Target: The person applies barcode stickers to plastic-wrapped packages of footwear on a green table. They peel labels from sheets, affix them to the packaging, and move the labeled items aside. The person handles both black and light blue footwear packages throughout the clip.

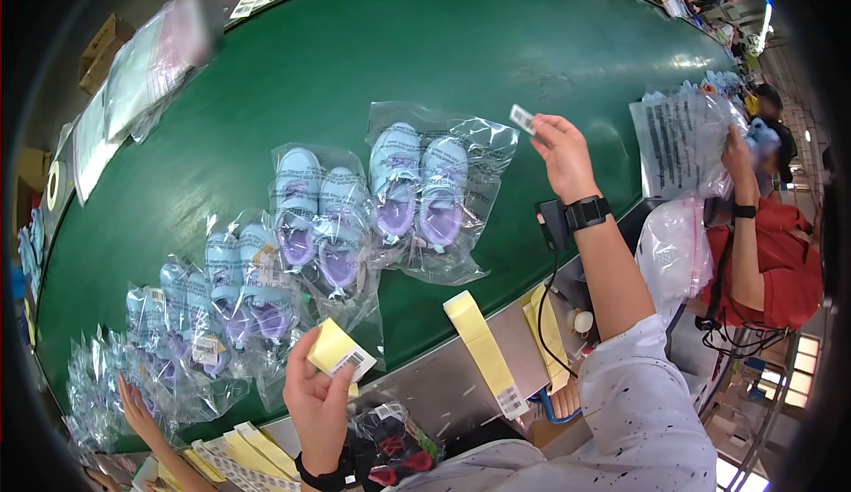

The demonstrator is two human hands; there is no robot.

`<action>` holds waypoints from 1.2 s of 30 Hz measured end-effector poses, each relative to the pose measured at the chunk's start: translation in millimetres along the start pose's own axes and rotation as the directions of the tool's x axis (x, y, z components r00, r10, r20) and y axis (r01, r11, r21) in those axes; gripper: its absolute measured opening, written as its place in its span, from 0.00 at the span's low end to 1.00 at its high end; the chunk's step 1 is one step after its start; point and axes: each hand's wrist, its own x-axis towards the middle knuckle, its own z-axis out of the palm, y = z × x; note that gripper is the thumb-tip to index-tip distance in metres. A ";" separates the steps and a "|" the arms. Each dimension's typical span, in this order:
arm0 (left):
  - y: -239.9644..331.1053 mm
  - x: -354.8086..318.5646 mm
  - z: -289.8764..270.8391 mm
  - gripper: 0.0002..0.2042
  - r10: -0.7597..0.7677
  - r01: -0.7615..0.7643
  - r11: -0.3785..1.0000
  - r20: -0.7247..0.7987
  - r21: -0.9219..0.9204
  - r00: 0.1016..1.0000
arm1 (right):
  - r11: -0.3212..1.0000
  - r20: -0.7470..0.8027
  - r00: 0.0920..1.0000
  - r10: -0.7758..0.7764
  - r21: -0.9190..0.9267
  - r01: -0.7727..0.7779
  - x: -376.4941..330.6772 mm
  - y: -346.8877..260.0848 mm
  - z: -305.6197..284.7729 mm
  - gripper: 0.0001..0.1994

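Observation:
My left hand (316, 403) is closed on a yellow strip of backing paper (334, 347) with a white barcode label at its end. Raised over the green table, my right hand (565, 157) pinches a small white barcode sticker (523, 119) at its fingertips. Left of that hand lies a clear bag holding a pair of light blue and lilac shoes (396, 177). Another bagged pair (300, 195) overlaps it on the left. Further bagged pairs (226, 266) run in a row toward the lower left, some with white labels on their bags.
More yellow label strips (483, 341) hang over the near metal edge. A dark bagged item (390, 443) sits below. At right, a co-worker in red (780, 261) handles a clear bag (678, 142); another person's hand (137, 408) touches bags lower left. Stacked plastic bags (146, 71) lie upper left.

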 end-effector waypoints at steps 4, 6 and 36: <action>0.8 5.9 13.7 0.28 0.019 -0.018 0.999 0.023 -0.049 1.000 | 0.980 0.078 0.996 0.034 -0.196 -0.018 8.0 14.7 1.6 0.01; 0.8 7.0 18.4 0.28 0.030 -0.028 0.998 0.027 -0.059 0.999 | 0.966 0.058 0.992 0.109 -0.242 -0.092 13.6 22.6 3.0 0.02; -1.9 -15.0 32.8 0.10 0.167 -0.168 0.984 -0.014 -0.064 0.986 | 0.747 0.814 0.490 -0.312 -0.108 0.656 -217.0 -6.0 95.7 0.11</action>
